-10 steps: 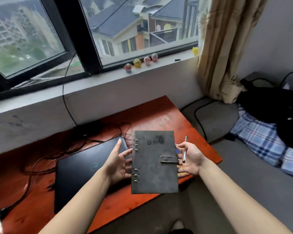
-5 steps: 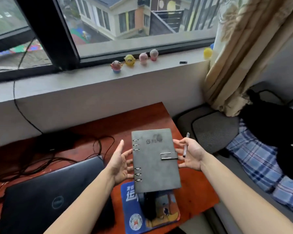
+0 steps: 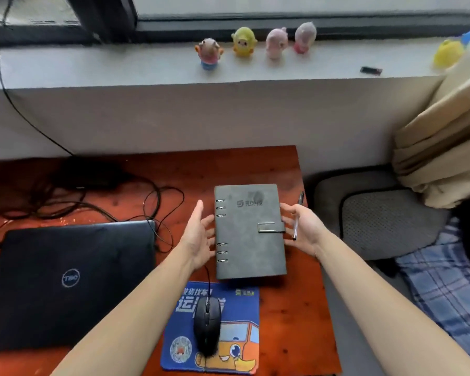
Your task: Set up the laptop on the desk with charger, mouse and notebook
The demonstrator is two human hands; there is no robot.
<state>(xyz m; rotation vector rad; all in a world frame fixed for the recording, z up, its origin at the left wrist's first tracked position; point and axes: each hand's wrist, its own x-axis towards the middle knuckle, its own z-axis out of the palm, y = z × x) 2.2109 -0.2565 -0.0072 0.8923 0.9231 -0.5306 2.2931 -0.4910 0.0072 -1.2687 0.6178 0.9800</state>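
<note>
A grey ring-bound notebook (image 3: 248, 234) with a metal clasp is held flat over the right part of the red-brown desk (image 3: 296, 308). My left hand (image 3: 198, 234) presses its ring side with fingers spread. My right hand (image 3: 303, 229) grips the clasp side and also holds a pen (image 3: 296, 226). A closed black laptop (image 3: 68, 283) lies at the left. A black wired mouse (image 3: 207, 324) sits on a blue mouse pad (image 3: 239, 335) just below the notebook. The black charger brick (image 3: 90, 172) and its tangled cables lie at the back left.
The desk stands against a grey wall under a windowsill with several small toy figurines (image 3: 244, 42). Right of the desk are a grey cushion (image 3: 385, 221), a beige curtain (image 3: 440, 147) and a blue plaid cloth (image 3: 445, 283).
My view has tilted down and closer to the desk, bringing the mouse and mouse pad into sight. The notebook has moved forward and lower over the desk's right part, still between both hands.
</note>
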